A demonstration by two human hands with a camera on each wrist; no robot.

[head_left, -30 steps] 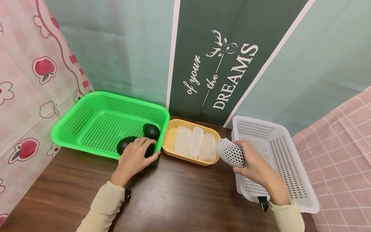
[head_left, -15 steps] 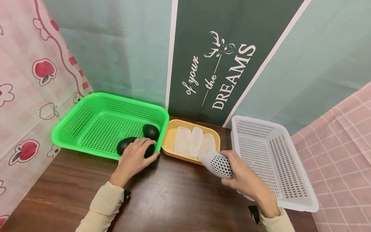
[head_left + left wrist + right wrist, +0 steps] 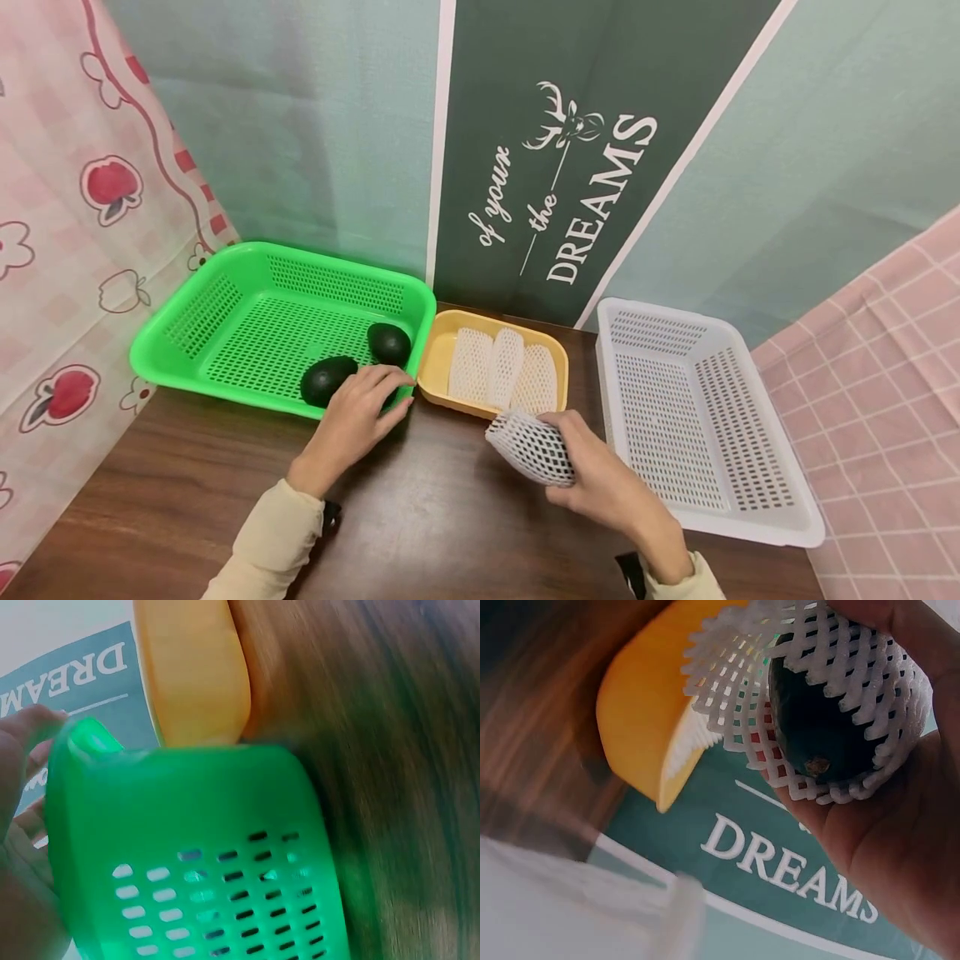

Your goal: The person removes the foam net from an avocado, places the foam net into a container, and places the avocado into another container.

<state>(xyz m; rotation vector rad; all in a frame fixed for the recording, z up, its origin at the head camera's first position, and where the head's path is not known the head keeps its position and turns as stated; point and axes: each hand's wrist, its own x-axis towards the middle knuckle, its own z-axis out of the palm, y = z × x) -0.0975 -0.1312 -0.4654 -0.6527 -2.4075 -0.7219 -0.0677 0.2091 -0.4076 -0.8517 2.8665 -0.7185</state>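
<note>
My right hand (image 3: 600, 475) grips a dark avocado (image 3: 810, 735) wrapped in a white foam net sleeve (image 3: 531, 448), above the wood table in front of the yellow tray. One end of the sleeve gapes in the right wrist view, showing the avocado's stem scar. Over the near right corner of the green basket (image 3: 225, 392), my left hand (image 3: 356, 421) has its fingers loosely bent by the rim. Two dark avocados, one left (image 3: 327, 381) and one farther back (image 3: 388, 342), lie in that basket. Something dark shows under the left hand, mostly hidden.
The yellow tray (image 3: 435, 392) holds several white foam net sleeves (image 3: 471, 367). To the right stands a white slotted basket (image 3: 667, 417). A printed cloth (image 3: 525, 167) hangs close behind the containers; brown wood table (image 3: 442, 517) lies in front.
My right hand has carried the sleeved avocado left from beside the white basket to in front of the yellow tray. The left hand has shifted slightly toward me at the green basket's corner.
</note>
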